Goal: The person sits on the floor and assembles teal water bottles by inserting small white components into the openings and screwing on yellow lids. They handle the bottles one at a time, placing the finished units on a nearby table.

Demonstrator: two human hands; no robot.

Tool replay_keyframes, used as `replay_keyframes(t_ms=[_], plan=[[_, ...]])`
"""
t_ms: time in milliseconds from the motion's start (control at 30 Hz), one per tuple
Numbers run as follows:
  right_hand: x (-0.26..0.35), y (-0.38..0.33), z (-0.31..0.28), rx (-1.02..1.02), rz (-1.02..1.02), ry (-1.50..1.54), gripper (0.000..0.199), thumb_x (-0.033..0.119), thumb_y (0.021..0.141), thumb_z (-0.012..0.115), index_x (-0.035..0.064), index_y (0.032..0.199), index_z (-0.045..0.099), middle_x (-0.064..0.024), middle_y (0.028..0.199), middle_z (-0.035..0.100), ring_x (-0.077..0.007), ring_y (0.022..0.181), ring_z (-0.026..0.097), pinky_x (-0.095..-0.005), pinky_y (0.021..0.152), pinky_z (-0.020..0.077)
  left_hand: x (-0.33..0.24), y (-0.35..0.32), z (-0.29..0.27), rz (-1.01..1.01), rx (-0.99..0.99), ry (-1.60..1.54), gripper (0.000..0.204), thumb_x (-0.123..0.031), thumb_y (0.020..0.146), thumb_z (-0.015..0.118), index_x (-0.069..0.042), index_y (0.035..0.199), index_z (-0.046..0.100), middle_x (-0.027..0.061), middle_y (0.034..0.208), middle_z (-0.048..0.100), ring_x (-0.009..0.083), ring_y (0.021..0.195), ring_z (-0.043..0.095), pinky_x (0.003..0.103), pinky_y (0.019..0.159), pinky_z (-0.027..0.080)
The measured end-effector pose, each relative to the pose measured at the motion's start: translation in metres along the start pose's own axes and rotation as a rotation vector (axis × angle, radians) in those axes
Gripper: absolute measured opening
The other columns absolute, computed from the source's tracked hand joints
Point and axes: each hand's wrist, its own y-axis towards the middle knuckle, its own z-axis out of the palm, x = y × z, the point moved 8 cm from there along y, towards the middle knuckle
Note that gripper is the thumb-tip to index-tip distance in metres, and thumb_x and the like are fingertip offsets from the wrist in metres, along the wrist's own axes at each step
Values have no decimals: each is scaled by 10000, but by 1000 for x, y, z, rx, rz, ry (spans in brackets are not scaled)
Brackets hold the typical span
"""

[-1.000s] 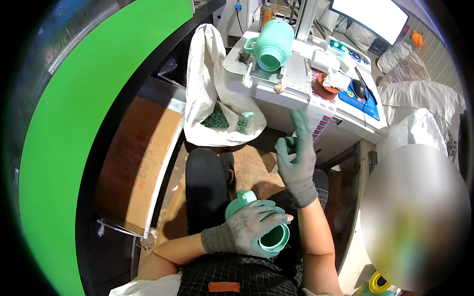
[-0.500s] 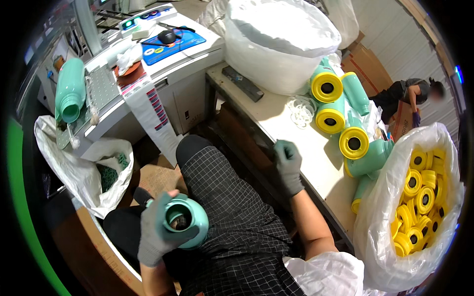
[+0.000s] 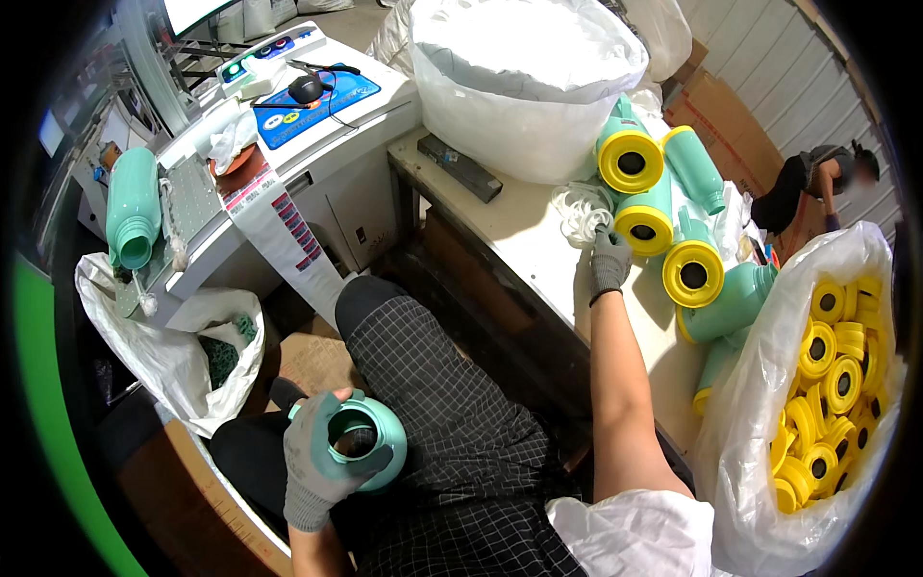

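My left hand (image 3: 322, 452), in a grey glove, grips a mint-green jug-shaped flask body (image 3: 392, 438) above my lap, its round mouth uncovered and facing up. My gloved right hand (image 3: 610, 263) reaches over the table to a small heap of white rings (image 3: 580, 213). Its fingers are bent together at the heap's near edge and pinch a ring there; the fingertips are partly hidden. Just right of it lie several mint-green flasks with yellow ends, among them one nearest the hand (image 3: 644, 227) and another closer to me (image 3: 693, 274).
A bag of yellow round caps (image 3: 842, 383) stands at the right. A large white bag (image 3: 519, 125) and a dark bar (image 3: 460, 167) are at the back. At left are a white machine (image 3: 351, 207), a label strip (image 3: 290, 226) and a lying flask (image 3: 134, 207). A person (image 3: 817, 183) bends at the far right.
My right hand has moved forward and right, from the table's near edge to the white rings. The left hand still holds the flask body. The whole view has shifted slightly.
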Motion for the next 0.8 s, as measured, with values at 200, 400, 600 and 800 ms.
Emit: replay_keyframes(t_ms=[200,400,600,800], plan=[[2,0,-34,-50,-221,-189,421,429,930,672,30,1023,768,-218,1022,727,-409,946,690,-449,817,518,-4,8,2,60,8,-3,674,-190,676,888,-43,1264,593,114,1119,719,261,986,709,381,874,562],[46,-27,-46,74,-308,55,475,428,897,787,-33,815,712,-96,715,664,-200,647,607,-359,651,477,2,0,-3,41,-25,19,742,-155,619,921,-44,1275,591,105,1100,664,288,1006,658,410,898,535],[139,-209,20,789,-231,496,265,260,925,814,61,886,644,43,746,580,-41,655,508,-224,564,413,4,-3,-8,23,-113,104,1188,-328,584,1009,22,1507,347,174,1244,528,299,1047,613,430,911,530],[246,-323,21,964,-585,543,266,178,883,847,36,860,623,-22,739,606,-47,676,533,-250,576,448,-6,-19,-12,147,-159,213,1171,-455,674,960,82,1493,317,227,1222,596,345,1080,659,455,890,582]])
